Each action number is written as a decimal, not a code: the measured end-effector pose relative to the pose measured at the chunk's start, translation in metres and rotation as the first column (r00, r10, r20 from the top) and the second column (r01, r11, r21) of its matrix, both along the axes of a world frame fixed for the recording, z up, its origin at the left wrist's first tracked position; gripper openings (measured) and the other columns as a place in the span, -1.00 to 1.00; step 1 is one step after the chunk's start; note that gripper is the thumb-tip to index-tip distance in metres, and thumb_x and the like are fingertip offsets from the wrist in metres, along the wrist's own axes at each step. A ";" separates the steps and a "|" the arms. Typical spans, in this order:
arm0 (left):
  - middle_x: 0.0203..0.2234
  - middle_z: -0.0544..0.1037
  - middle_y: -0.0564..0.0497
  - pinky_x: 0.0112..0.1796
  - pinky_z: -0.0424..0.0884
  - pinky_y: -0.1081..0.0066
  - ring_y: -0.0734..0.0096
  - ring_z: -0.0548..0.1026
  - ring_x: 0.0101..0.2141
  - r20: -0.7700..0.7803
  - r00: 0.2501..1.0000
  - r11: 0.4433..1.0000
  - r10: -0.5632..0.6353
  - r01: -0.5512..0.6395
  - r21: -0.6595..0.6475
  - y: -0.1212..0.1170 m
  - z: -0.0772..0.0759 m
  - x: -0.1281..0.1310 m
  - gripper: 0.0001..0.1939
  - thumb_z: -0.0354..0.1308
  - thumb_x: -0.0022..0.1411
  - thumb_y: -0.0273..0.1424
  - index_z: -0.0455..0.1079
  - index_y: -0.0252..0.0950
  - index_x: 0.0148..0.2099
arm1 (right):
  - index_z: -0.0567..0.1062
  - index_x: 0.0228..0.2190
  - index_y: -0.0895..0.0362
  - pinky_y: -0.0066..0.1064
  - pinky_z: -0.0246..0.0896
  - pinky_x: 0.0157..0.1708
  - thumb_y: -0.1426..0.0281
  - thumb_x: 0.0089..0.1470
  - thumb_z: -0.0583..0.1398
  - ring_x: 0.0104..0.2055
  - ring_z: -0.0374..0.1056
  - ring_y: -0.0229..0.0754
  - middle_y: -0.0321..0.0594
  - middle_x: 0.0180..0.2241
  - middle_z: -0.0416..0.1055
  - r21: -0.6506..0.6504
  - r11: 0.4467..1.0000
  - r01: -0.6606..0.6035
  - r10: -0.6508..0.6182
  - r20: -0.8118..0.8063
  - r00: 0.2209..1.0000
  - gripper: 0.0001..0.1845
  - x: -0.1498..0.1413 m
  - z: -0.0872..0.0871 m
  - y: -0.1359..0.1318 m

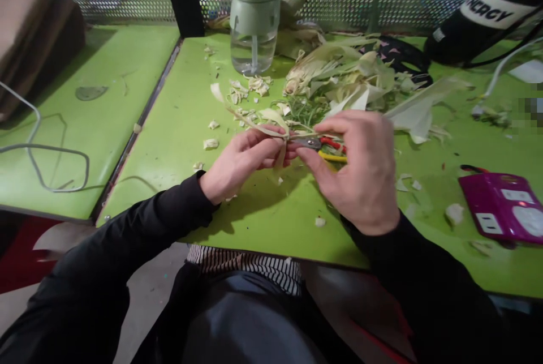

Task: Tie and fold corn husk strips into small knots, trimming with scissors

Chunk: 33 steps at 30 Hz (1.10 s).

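Pale strips of corn husk (241, 118) are pinched in the fingers of my left hand (250, 151), near the middle of the table's front half. The strips cross at the fingertips, and one end curls up to the left. My right hand (360, 166) curves around a small pair of pliers (311, 142) with red and yellow handles. Its metal jaws point left, close to my left fingertips and partly hidden by the husk. The handle ends disappear behind my right palm. My right fingertips also come close to a husk strip; whether they touch it I cannot tell.
Behind my hands lies a heap of corn husks (352, 72) with green shreds. A green water bottle (254, 18) stands at the back, and a black bottle (483, 16) leans right. A purple power strip (503, 205) sits at right, husk scraps (211, 144) at left, a grey cable (63, 189) farther left.
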<state>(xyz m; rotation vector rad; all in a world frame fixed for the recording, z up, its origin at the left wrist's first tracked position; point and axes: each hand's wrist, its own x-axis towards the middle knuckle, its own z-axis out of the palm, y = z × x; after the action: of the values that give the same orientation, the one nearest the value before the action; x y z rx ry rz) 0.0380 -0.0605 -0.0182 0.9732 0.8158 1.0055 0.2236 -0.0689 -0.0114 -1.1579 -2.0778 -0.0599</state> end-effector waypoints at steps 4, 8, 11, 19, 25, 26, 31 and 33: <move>-0.19 0.66 -0.11 -0.02 0.48 0.35 0.39 0.62 -0.16 0.087 0.996 0.999 0.029 -0.027 -0.028 -0.002 -0.002 0.002 -0.88 0.13 0.32 -0.50 0.44 -0.36 -0.11 | 0.49 -0.36 0.10 -0.20 0.26 -0.24 0.26 0.24 0.20 -0.27 0.38 -0.04 -0.10 -0.36 0.51 0.085 0.996 -0.039 0.030 0.097 0.995 -0.81 -0.008 -0.013 -0.005; -0.25 0.67 -0.06 -0.06 0.48 0.39 0.42 0.62 -0.19 0.123 0.992 0.998 0.040 -0.044 0.037 -0.004 -0.006 0.007 -0.95 0.18 0.30 -0.48 0.45 -0.35 -0.18 | 0.43 -0.45 0.10 -0.31 0.20 -0.36 0.32 0.26 0.15 -0.37 0.33 -0.15 -0.19 -0.45 0.45 -0.101 0.990 -0.098 0.101 0.026 0.995 -0.76 -0.016 -0.018 -0.009; -0.32 0.65 -0.01 -0.06 0.47 0.40 0.44 0.61 -0.22 0.110 0.993 0.998 0.050 -0.054 0.030 -0.005 -0.008 0.008 -0.95 0.25 0.26 -0.44 0.47 -0.33 -0.23 | 0.29 -0.54 0.07 -0.36 0.09 -0.45 0.43 0.24 0.11 -0.48 0.21 -0.23 -0.27 -0.53 0.31 -0.212 0.965 -0.152 0.144 -0.049 0.988 -0.71 -0.020 -0.015 -0.011; -0.36 0.60 0.04 -0.17 0.47 0.46 0.50 0.55 -0.31 0.040 0.999 0.999 0.036 -0.037 0.035 -0.007 -0.006 0.005 -0.86 0.35 0.18 -0.39 0.51 -0.35 -0.24 | 0.20 -0.56 0.07 -0.39 0.01 -0.50 0.48 0.19 0.09 -0.53 0.10 -0.30 -0.35 -0.59 0.19 -0.268 0.931 -0.249 0.230 -0.099 0.968 -0.71 -0.022 -0.015 -0.016; -0.35 0.66 -0.04 -0.11 0.49 0.42 0.43 0.61 -0.25 0.061 0.998 1.000 -0.012 0.011 0.017 -0.007 -0.002 0.004 -0.86 0.30 0.23 -0.39 0.50 -0.38 -0.23 | 0.19 -0.57 0.07 -0.40 -0.02 -0.52 0.48 0.17 0.10 -0.57 0.06 -0.31 -0.37 -0.61 0.15 -0.251 0.938 -0.240 0.212 -0.134 0.968 -0.70 -0.024 -0.015 -0.017; -0.33 0.66 -0.05 -0.11 0.48 0.44 0.44 0.61 -0.24 0.056 0.998 1.000 -0.007 0.006 0.010 -0.007 -0.002 0.004 -0.88 0.29 0.24 -0.41 0.50 -0.39 -0.24 | 0.19 -0.57 0.07 -0.40 -0.03 -0.53 0.48 0.17 0.10 -0.57 0.06 -0.32 -0.37 -0.61 0.14 -0.256 0.935 -0.247 0.220 -0.130 0.967 -0.70 -0.024 -0.015 -0.018; -0.21 0.67 -0.10 -0.11 0.50 0.45 0.44 0.62 -0.21 0.045 0.999 0.998 -0.002 0.005 -0.059 -0.007 -0.002 0.004 -0.92 0.27 0.24 -0.46 0.51 -0.40 -0.29 | 0.19 -0.58 0.07 -0.41 -0.05 -0.53 0.48 0.16 0.08 -0.56 0.05 -0.32 -0.38 -0.61 0.13 -0.301 0.913 -0.274 0.251 -0.113 0.961 -0.70 -0.024 -0.017 -0.018; -0.24 0.67 -0.09 -0.10 0.51 0.41 0.42 0.62 -0.21 0.052 0.999 0.996 -0.003 0.007 -0.084 -0.005 -0.004 0.004 -0.94 0.26 0.24 -0.48 0.51 -0.40 -0.27 | 0.19 -0.58 0.07 -0.41 -0.05 -0.52 0.47 0.17 0.09 -0.56 0.05 -0.32 -0.38 -0.61 0.13 -0.322 0.905 -0.280 0.256 -0.116 0.960 -0.70 -0.024 -0.019 -0.017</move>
<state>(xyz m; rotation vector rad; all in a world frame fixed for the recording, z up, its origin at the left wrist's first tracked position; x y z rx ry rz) 0.0420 -0.0656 -0.0217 0.8738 0.8064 0.9807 0.1991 -0.0861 -0.0307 -1.0344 -2.2189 0.4789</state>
